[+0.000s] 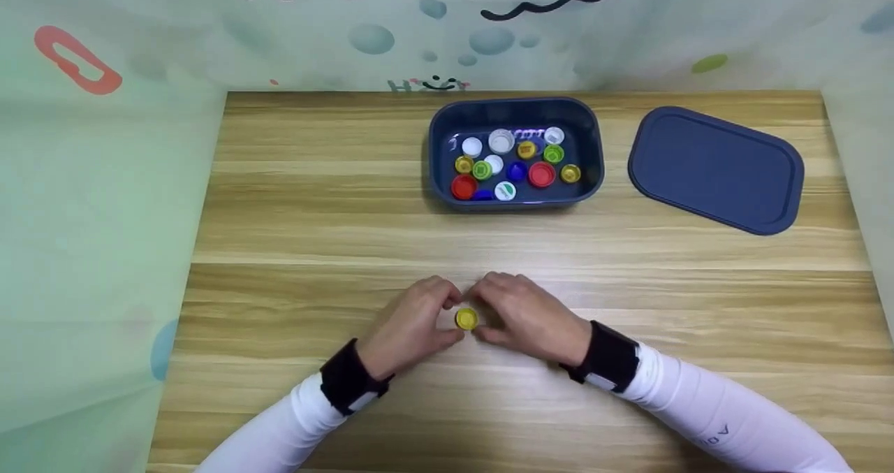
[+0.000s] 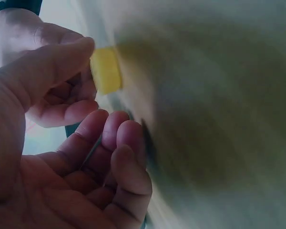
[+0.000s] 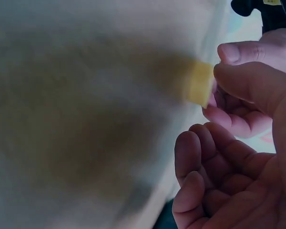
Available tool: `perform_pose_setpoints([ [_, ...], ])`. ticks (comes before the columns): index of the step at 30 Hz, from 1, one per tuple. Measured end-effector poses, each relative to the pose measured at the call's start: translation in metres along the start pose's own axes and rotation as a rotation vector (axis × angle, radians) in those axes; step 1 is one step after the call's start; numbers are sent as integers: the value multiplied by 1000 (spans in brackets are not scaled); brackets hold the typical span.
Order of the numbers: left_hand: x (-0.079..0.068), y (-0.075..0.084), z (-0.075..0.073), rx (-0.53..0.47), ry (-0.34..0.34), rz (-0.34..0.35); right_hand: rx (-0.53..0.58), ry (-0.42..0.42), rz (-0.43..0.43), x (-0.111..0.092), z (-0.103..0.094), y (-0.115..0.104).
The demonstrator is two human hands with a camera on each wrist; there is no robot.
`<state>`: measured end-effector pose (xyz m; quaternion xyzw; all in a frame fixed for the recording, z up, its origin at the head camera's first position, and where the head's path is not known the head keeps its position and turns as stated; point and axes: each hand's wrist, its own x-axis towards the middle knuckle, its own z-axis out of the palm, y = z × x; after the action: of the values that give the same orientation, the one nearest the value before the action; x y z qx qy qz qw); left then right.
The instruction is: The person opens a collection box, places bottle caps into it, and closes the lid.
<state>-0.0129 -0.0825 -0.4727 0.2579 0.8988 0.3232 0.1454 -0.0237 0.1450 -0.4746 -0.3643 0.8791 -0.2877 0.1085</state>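
On the wooden table, between the two hands, lies a small yellow bottle cap, hollow side up in the head view. My left hand rests to its left, fingers loosely bent and the thumb tip close to the cap. From the other side my right hand bends around it, thumb near its lower right edge. The left wrist view shows the side of the cap by the thumbs, and so does the right wrist view, where the cap is blurred. Neither hand visibly grips it; whether a thumb touches it is unclear.
A dark blue box stands at the back of the table, holding several red, white, green, blue and yellow caps. Its blue lid lies flat to the right. Printed cloth borders the table at the back and sides.
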Motion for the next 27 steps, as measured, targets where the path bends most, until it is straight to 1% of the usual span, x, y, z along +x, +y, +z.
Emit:
perform_pose_setpoints([
  [3,0,0,4,25,15,4,13,4,3,0,6,2],
  [6,1,0,7,23,43,18,36,22,-6,1,9,3],
  [10,2,0,8,-15,78,48,81,41,-10,2,10,3],
  [14,4,2,7,-56,94,60,114,43,12,2,7,2],
  [19,8,8,0,-111,120,46,129,60,40,1,-6,0],
  [23,15,15,-9,-178,172,43,128,92,77,1,-23,-2],
  [27,26,26,-20,-249,222,31,140,149,95,2,-43,-3],
])
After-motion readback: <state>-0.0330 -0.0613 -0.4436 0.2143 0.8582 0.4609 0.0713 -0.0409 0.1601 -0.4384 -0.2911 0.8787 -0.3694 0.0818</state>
